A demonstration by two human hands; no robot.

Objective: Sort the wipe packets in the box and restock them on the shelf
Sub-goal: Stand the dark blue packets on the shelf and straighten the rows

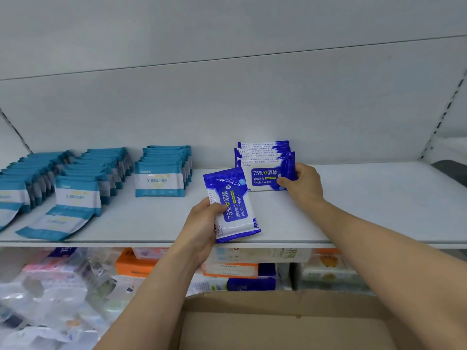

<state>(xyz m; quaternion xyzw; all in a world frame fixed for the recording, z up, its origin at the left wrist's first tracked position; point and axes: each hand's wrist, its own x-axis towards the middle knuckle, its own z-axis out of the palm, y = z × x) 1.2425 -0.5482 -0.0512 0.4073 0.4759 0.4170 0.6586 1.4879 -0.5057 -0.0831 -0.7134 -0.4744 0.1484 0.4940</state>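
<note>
1. Left hand [202, 223]: the fingers are curled round the left edge of one blue alcohol wipe packet [233, 205], with the thumb laid across its printed face. The packet is held long side up over the front part of the shelf [353, 213]; its lower end sits near the shelf's front lip. Whether it touches the shelf surface cannot be told.

2. Right hand [300, 185]: the fingers and thumb grip the right end of the front packet in the blue packet row [265, 162]. That row stands upright, one packet behind another, running back from the fingertips toward the shelf's rear wall.

3. Relation: the held packet lies just left of and in front of the right-hand fingers, close to the row's front packet. Contact between the two cannot be confirmed.

4. Work judged complete: three rows of teal packets [161, 173] stand well to the left of the left-hand fingers. The two leftmost rows have front packets that have tipped forward and lie flat.

5. Work judged remaining: turn the held packet upright and seat it at the front of the blue row.

6. Cardboard box [278, 322]: it sits below both forearms. The visible part of its interior shows no packets; the rest is out of frame, so the remaining stock cannot be told.
</note>
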